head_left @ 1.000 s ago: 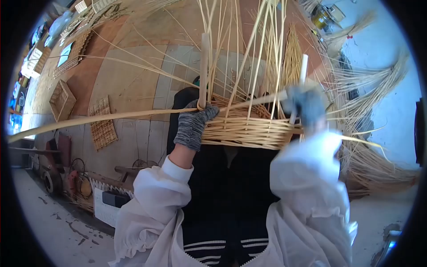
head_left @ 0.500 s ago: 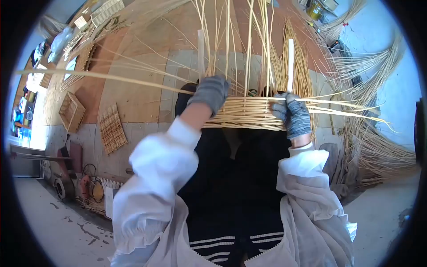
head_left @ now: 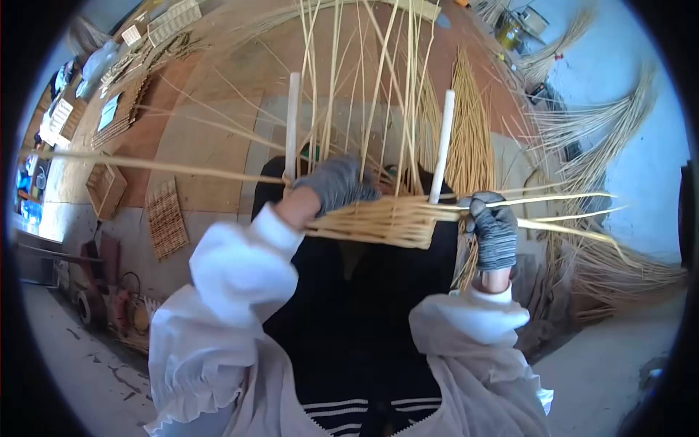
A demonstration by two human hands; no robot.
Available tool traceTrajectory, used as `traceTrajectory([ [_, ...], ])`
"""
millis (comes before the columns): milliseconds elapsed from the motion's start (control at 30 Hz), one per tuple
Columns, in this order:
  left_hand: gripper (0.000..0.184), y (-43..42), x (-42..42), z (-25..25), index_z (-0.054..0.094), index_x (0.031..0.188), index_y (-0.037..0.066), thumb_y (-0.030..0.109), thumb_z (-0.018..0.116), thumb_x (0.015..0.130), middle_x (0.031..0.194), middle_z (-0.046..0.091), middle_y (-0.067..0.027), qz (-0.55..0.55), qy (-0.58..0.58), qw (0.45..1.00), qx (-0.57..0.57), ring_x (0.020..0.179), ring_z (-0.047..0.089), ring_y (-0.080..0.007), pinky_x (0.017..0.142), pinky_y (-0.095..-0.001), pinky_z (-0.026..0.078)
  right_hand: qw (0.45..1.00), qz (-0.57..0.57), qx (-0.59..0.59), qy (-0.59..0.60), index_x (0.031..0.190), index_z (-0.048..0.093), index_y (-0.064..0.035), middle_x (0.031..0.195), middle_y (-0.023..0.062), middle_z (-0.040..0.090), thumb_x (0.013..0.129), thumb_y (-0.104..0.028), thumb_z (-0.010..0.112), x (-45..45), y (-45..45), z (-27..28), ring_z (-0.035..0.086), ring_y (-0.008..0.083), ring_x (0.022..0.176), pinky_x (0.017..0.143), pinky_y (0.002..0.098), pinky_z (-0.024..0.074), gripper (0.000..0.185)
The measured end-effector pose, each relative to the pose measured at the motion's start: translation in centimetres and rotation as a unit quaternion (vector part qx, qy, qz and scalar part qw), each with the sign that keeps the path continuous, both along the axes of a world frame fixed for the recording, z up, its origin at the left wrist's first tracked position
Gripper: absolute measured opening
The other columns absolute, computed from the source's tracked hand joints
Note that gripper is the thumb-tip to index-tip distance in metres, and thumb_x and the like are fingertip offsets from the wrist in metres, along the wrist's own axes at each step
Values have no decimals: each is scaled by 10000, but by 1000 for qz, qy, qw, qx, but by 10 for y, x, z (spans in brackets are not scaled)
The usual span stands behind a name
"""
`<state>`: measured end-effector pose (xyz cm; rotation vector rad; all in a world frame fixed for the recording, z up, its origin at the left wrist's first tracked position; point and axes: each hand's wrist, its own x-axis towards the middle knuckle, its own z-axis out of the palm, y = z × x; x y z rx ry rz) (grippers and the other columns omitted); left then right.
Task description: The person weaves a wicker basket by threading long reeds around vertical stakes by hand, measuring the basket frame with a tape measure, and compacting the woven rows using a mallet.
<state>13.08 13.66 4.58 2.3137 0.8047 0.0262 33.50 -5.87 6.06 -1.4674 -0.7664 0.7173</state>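
Note:
A half-woven wicker basket side (head_left: 389,224) spans the space over my lap, with long upright canes (head_left: 335,87) rising from it. One pale stick (head_left: 293,124) stands near its left end and another (head_left: 443,146) at its right end. My left hand (head_left: 336,186), in a grey glove, lies over the top edge among the canes; its fingers are blurred. Beyond the right end, my gloved right hand (head_left: 495,229) is closed on wicker strands (head_left: 568,221) whose tips stick out to the right. A long cane (head_left: 167,166) runs out leftward from the basket side.
Loose wicker bundles (head_left: 470,124) lie on the floor ahead and more lean at the wall on the right (head_left: 604,138). To the left are a small woven tray (head_left: 105,191), a flat woven mat (head_left: 166,218) and a grinder-like machine (head_left: 91,302).
The basket side has shifted left and lower in view, and now tilts. My right hand has moved off its right end onto the strands; my left hand has slid down along the top edge.

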Motion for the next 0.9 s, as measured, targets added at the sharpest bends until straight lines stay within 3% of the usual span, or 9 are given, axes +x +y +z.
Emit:
traceTrajectory([
  [133,325,-38,5,-22,621,838,-16,304,627,785,795,631,-172,115,-124,985,30,761,614,-289,681,-372,470,934,125,60,-329,956,580,18,906,119,601,782,-105,595,22,126,36,575,248,844,778,307,441,213],
  [233,324,-42,22,-35,627,855,-26,287,633,773,742,638,-157,257,-83,962,37,704,616,-297,651,-357,476,834,96,78,-538,1194,506,-32,996,118,570,743,-102,626,20,208,13,555,166,797,754,285,454,472],
  [300,338,-23,21,-18,635,834,-24,297,673,734,687,630,-168,202,-80,976,-2,677,619,-292,646,-357,479,937,-5,-11,-348,1165,516,-29,1007,128,569,741,-150,626,23,209,10,566,175,722,692,314,478,454],
  [367,486,-10,19,-14,642,863,8,463,656,694,825,621,-220,145,41,989,-3,790,605,-337,724,-390,479,962,1,264,76,1169,444,-41,683,40,534,849,-191,535,33,118,24,454,94,523,489,258,440,365],
  [400,567,-2,15,-25,624,930,1,494,668,653,873,625,-220,96,28,993,-59,838,603,-340,771,-376,475,978,-70,190,-49,1130,457,-40,601,18,459,906,-230,472,17,75,27,431,77,510,466,234,402,294],
  [633,622,-42,23,-9,511,1102,-41,362,713,674,1044,569,-248,223,-35,974,1,924,568,-375,827,-387,449,980,-69,175,-58,995,492,4,671,69,554,935,-188,432,-35,-10,47,573,154,634,608,268,478,211],
  [700,292,-68,-19,-11,560,921,-33,201,649,772,925,590,-180,254,-380,835,307,850,562,-339,771,-370,454,980,-82,-18,-180,1009,503,1,693,80,578,929,-217,441,28,-33,23,607,161,697,604,254,503,239],
  [767,137,-70,-65,-33,591,916,-1,88,559,817,908,590,-169,344,-553,748,129,821,566,-317,745,-351,459,961,-3,-275,-11,1104,503,-22,855,115,607,904,-229,499,36,-34,33,579,152,643,508,228,477,288],
  [900,175,-32,-84,-56,583,975,4,32,519,814,955,592,-178,251,-351,857,280,883,584,-275,783,-324,466,951,293,46,91,1096,511,33,1017,134,570,905,-201,486,-91,60,51,565,183,949,861,292,462,303],
])
